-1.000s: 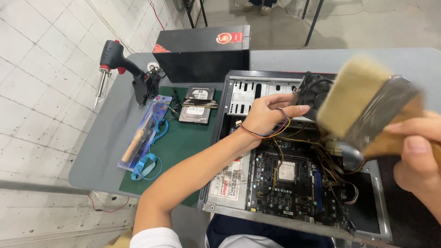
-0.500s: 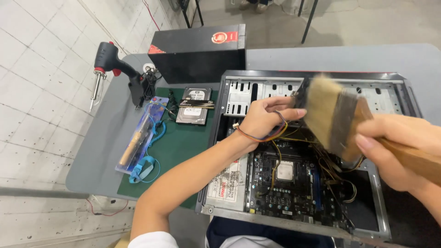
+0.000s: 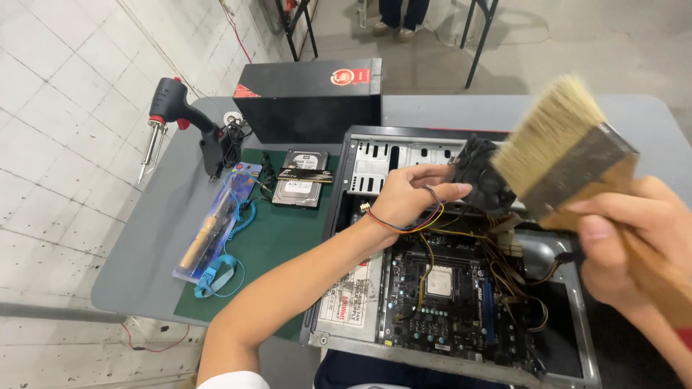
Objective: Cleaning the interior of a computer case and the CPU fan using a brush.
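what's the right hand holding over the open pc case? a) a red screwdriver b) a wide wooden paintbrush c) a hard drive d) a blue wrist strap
b: the right hand grips a wide paintbrush with pale bristles and a wooden handle, raised beside the black round cooling fan that the left hand holds over the open grey metal computer case.

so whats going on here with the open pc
A person is bent over an open computer case lying flat on a grey table. The left hand holds a small black fan up above the motherboard, its coloured wires trailing down into the case. The right hand holds a wide wooden paintbrush, bristles by the fan. To the left, a hard drive lies on a green mat, near a soldering gun.
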